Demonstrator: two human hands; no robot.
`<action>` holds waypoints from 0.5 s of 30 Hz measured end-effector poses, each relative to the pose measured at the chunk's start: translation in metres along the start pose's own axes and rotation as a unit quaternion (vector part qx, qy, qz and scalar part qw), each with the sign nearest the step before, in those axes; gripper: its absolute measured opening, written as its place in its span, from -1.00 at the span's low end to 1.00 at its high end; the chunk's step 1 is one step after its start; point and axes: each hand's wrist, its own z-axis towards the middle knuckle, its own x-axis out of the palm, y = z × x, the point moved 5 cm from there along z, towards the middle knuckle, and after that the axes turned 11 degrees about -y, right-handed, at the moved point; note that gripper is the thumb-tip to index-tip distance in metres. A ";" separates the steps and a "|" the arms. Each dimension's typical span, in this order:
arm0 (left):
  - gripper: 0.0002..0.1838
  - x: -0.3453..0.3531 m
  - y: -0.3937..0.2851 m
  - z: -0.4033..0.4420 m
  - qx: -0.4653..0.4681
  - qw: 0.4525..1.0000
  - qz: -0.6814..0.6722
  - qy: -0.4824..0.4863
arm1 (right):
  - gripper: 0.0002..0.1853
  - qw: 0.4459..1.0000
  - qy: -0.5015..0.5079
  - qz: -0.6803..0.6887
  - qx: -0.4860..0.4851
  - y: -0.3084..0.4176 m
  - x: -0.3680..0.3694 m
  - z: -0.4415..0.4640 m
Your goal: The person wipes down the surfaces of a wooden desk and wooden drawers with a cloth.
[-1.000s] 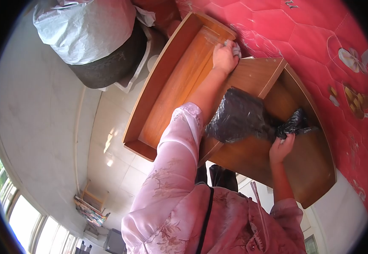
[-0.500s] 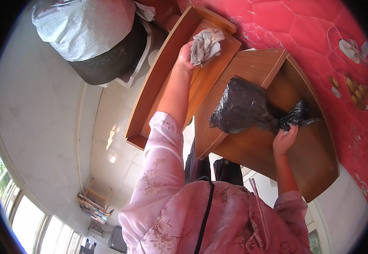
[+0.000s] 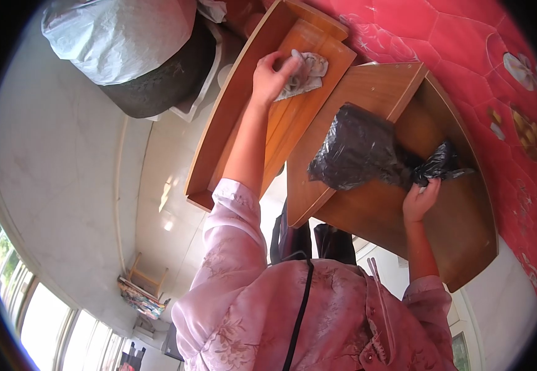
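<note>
My left hand [image 3: 272, 76] is closed on a crumpled grey cloth [image 3: 310, 75]. The cloth rests against the bottom of a long wooden drawer [image 3: 253, 133] that lies pulled out and tilted. Over at the right, my right hand [image 3: 423, 196] grips the gathered neck of a black plastic bag [image 3: 358, 148]. The bag's full part sits on the top edge of a brown wooden cabinet [image 3: 379, 89], whose open compartment is below it. What the bag holds is hidden.
A red quilted bedspread [image 3: 429, 28] borders the cabinet on the right. A dark bin-like container [image 3: 157, 93] under white plastic [image 3: 120, 43] stands at upper left. A small wooden stool [image 3: 141, 287] is on the tiled floor [image 3: 169, 161], near bright windows [image 3: 46, 321].
My left hand has turned over the cloth, its fingers now showing on top, and the cloth lies flatter against the drawer. My right hand keeps its grip on the bag.
</note>
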 end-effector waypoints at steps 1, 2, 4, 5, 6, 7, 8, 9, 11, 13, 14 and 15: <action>-0.42 -0.005 -0.009 -0.009 0.095 0.988 0.108 -0.065 | -0.77 1.000 -0.004 -0.004 -0.004 0.000 -0.001 0.000; -0.40 -0.008 -0.020 -0.022 0.188 0.951 0.211 -0.127 | -0.77 1.000 -0.004 -0.004 -0.004 -0.001 0.000 0.000; -0.49 -0.008 -0.034 -0.035 0.208 0.933 0.250 -0.154 | -0.78 1.000 -0.003 -0.003 0.001 -0.002 0.000 -0.001; -0.57 -0.010 -0.038 -0.039 0.227 0.913 0.287 -0.181 | -0.78 1.000 -0.003 -0.004 0.002 -0.001 0.000 -0.001; -0.57 -0.009 -0.032 -0.038 0.226 0.913 0.288 -0.180 | -0.78 1.000 -0.003 0.001 0.001 0.000 0.000 0.000; -0.62 -0.005 -0.020 -0.036 0.217 0.926 0.270 -0.150 | -0.78 1.000 -0.003 0.005 0.000 0.000 -0.001 0.000; -0.67 -0.002 -0.011 -0.034 0.207 0.938 0.253 -0.118 | -0.78 1.000 -0.002 0.004 0.001 0.000 -0.001 -0.001; -0.67 -0.003 -0.008 -0.034 0.206 0.938 0.254 -0.117 | -0.79 1.000 -0.002 0.001 0.003 0.000 -0.001 -0.001; -0.74 -0.009 0.001 -0.030 0.141 0.972 0.116 -0.146 | -0.79 1.000 -0.003 -0.004 0.005 -0.001 0.000 0.001; -0.84 -0.013 0.009 -0.030 0.022 0.987 -0.067 -0.145 | -0.79 1.000 -0.001 -0.004 -0.001 0.001 -0.001 0.001; -0.87 -0.014 0.017 -0.027 0.003 0.976 -0.150 -0.155 | -0.79 1.000 0.000 -0.003 0.000 0.001 0.000 0.000; -0.87 -0.018 0.012 -0.028 0.003 0.977 -0.149 -0.155 | -0.79 1.000 -0.002 -0.006 -0.001 -0.001 0.000 -0.001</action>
